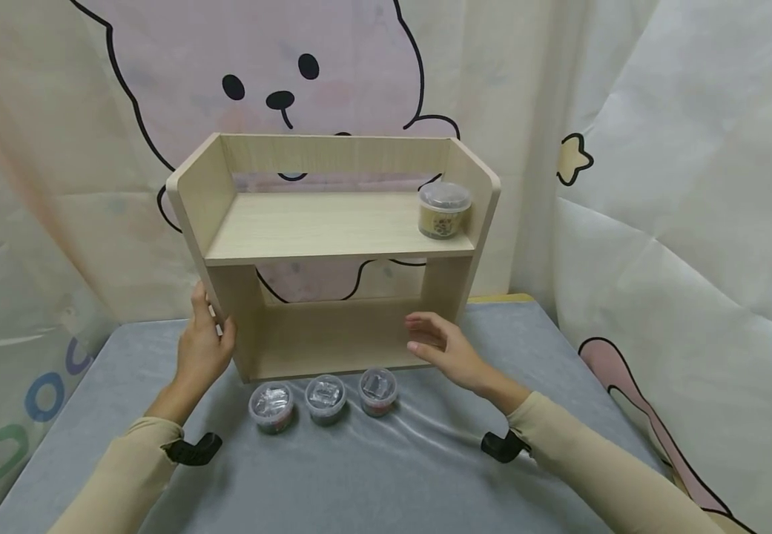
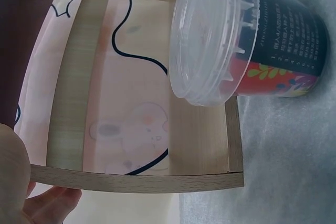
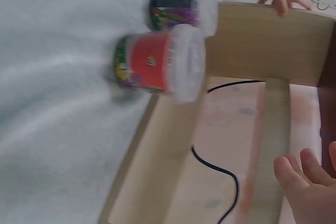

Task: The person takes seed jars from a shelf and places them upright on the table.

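Observation:
A pale wooden two-tier shelf (image 1: 319, 226) stands on the table, with my left hand (image 1: 207, 347) at the outer edge of its left side panel. The left wrist view shows that hand's thumb and fingers on either side of the panel edge, holding it. My right hand (image 1: 444, 348) is in front of the lower compartment's right part, its fingers loosely extended and holding nothing. Three lidded plastic tubs (image 1: 325, 395) are lined up before the shelf. Another lidded tub (image 1: 443, 211), with a yellowish label, sits at the right end of the upper board.
A grey-blue cloth (image 1: 386, 475) covers the table. Behind the shelf hangs a curtain (image 1: 352, 67) printed with a cartoon animal. More pale printed sheeting (image 1: 686, 185) encloses the right side. A yellow edge (image 1: 502, 298) shows at the back right.

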`<state>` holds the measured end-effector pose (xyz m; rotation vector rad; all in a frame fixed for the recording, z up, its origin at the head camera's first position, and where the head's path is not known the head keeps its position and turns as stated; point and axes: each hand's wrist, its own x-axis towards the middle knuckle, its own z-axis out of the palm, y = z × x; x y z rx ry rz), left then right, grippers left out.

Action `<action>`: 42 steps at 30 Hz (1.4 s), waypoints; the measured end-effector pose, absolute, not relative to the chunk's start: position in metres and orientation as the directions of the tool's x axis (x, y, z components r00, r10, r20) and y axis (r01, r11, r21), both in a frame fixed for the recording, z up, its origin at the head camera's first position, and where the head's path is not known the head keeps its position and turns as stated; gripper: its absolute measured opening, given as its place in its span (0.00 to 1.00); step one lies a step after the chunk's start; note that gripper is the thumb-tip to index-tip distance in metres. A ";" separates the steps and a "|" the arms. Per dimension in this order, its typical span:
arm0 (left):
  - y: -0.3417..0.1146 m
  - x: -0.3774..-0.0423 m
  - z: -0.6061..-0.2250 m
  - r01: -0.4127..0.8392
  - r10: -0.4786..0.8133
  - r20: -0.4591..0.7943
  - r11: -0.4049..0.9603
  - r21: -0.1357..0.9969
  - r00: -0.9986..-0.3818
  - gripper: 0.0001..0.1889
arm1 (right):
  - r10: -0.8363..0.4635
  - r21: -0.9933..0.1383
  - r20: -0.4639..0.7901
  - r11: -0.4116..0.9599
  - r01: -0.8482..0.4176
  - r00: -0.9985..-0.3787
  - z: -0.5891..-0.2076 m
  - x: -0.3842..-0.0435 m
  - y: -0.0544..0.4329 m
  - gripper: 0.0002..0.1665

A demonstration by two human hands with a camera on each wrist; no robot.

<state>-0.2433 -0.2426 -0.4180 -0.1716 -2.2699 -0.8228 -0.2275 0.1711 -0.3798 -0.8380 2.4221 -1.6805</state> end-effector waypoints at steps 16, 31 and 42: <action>-0.245 -0.242 -0.417 0.327 -0.105 0.648 0.795 0.510 -0.755 0.39 | -0.439 -0.905 0.243 0.219 -0.365 -0.865 -0.322 -0.223 0.178 0.33; -0.243 -0.242 -0.417 0.333 -0.103 0.649 0.791 0.513 -0.754 0.39 | -0.299 -0.885 0.332 0.229 -0.405 -0.895 -0.268 -0.224 0.182 0.37; -0.243 -0.243 -0.418 0.343 -0.100 0.658 0.789 0.509 -0.747 0.40 | -0.237 -0.913 0.277 0.237 -0.333 -0.931 -0.246 -0.235 0.183 0.43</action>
